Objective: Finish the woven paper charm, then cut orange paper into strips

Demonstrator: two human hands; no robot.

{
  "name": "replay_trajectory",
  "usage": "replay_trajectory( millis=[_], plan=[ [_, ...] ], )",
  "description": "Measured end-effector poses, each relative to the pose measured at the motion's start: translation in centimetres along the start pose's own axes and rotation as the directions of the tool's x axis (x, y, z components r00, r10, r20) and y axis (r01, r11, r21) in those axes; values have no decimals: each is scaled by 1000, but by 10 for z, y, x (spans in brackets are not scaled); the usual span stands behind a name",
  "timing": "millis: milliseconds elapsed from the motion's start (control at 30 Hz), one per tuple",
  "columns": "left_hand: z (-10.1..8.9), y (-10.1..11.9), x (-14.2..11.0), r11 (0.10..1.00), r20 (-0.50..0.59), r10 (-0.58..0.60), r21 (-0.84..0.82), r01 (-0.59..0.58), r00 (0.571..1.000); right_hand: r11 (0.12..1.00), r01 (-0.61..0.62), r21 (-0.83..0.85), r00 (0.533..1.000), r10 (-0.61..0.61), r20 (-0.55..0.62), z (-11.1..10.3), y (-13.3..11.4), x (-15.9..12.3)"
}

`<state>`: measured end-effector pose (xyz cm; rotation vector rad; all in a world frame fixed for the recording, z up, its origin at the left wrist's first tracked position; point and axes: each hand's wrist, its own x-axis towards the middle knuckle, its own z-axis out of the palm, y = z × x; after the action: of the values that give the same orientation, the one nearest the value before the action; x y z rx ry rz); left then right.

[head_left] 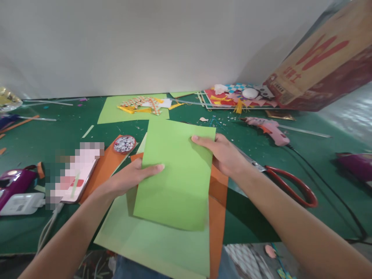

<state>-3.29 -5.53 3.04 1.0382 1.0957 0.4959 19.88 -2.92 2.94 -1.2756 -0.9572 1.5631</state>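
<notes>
L grip (130, 176) n R grip (225, 155) both pinched on green sheet (176, 186), prob light n bendy, so hold side edges.

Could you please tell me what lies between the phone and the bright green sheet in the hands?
In the head view: an orange sheet, a round container of googly eyes, green tabletop and the left hand, gripping the bright green sheet.

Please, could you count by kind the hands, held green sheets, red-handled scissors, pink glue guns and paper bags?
Left hand and right hand: 2
Green sheet, held: 1 visible
Scissors: 1
Glue gun: 1
Paper bag: 1
Total: 6
</notes>
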Motion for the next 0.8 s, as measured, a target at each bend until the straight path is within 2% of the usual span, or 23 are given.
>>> replay_trajectory(
  millis=[167, 333, 433, 800],
  plan=[
    [1, -2, 0, 1000, -24, -7, -14, 7, 1000, 999, 29, 21, 999, -30, 18, 1, 3, 1],
    [5, 1, 0, 995, -63, 64, -76, -68, 996, 997, 72, -20, 985, -68, 161, 5, 7, -3],
    [6, 2, 0, 995, -72, 68, -71, -73, 995, 996, 85, -23, 975, -78, 207, 8, 8, -5],
    [8, 1, 2, 997, -85, 71, -21, -73, 994, 995, 92, -25, 976, -85, 203, 8, 10, -4]
  ],
)
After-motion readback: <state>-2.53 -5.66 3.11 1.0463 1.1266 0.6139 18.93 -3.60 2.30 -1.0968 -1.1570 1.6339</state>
